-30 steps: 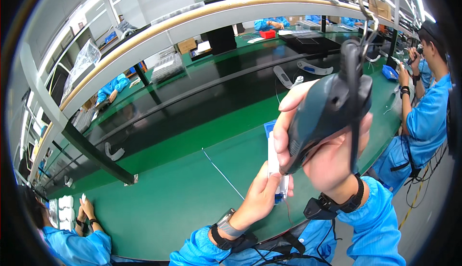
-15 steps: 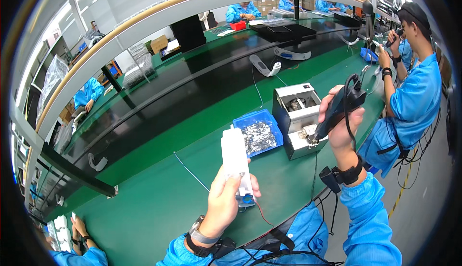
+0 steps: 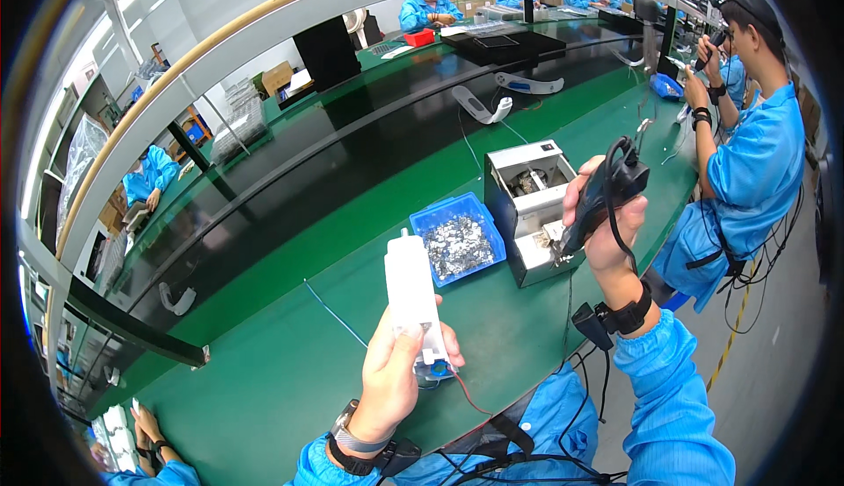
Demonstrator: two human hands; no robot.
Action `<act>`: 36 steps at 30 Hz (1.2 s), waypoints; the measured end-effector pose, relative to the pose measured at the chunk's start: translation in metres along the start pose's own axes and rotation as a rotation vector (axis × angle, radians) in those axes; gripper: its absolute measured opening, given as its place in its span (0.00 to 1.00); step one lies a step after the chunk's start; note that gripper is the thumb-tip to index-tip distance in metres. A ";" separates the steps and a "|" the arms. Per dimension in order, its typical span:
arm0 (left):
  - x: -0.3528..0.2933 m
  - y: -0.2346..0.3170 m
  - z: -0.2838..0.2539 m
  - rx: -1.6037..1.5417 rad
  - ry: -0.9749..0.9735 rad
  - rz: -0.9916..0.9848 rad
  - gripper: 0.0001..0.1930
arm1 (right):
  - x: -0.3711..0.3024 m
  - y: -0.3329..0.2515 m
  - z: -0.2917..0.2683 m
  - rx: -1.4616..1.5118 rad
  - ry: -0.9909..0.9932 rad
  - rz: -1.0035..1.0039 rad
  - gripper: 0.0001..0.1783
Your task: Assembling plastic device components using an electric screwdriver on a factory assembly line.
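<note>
In my left hand [image 3: 396, 376] is a long white plastic housing [image 3: 411, 288], the fingers wrapped round its lower end. A blue round part and a thin red wire [image 3: 470, 396] show at that end. My right hand [image 3: 620, 231] is closed round a black electric screwdriver [image 3: 602, 194], its cable looping over the wrist. The screwdriver's tip points down at the front tray of a grey box-shaped screw feeder [image 3: 527, 153]; whether it touches a screw is too small to tell. Left of the feeder stands a blue bin [image 3: 417, 222] of small metal parts, just beyond the housing.
The green bench [image 3: 264, 367] carries a blue wire [image 3: 334, 312] to my left. Curved white-and-grey parts [image 3: 479, 105] lie on the dark conveyor strip beyond. A co-worker in blue [image 3: 760, 152] works at the right; another's hands [image 3: 148, 429] are at lower left. A rail [image 3: 220, 55] crosses above.
The whole view has shifted slightly, so the bench things and both hands sit a little farther left in it. Both hands keep their holds, with the screwdriver's tip still at the feeder.
</note>
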State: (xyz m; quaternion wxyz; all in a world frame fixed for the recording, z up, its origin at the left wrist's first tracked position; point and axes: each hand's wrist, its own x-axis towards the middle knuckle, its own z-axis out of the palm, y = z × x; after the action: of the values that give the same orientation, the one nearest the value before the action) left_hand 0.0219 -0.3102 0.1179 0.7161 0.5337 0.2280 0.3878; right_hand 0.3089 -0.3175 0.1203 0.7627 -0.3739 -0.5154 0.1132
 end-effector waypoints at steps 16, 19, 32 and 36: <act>0.003 -0.001 -0.002 0.013 -0.006 0.020 0.22 | 0.004 0.002 -0.002 -0.030 0.028 0.015 0.51; 0.004 -0.001 0.000 0.004 0.005 0.008 0.22 | 0.004 0.003 -0.003 -0.017 0.011 0.029 0.51; -0.003 -0.011 -0.003 -0.086 -0.145 -0.003 0.23 | 0.017 -0.055 0.037 0.298 -0.036 0.190 0.43; -0.009 -0.009 -0.002 0.030 -0.169 0.040 0.22 | 0.016 -0.116 0.097 0.570 -0.061 0.146 0.46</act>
State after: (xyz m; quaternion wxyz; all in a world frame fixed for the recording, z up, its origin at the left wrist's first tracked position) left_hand 0.0176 -0.3172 0.1078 0.7167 0.5799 0.1618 0.3521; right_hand 0.2065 -0.3452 0.2300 0.8110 -0.1771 -0.4571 0.3194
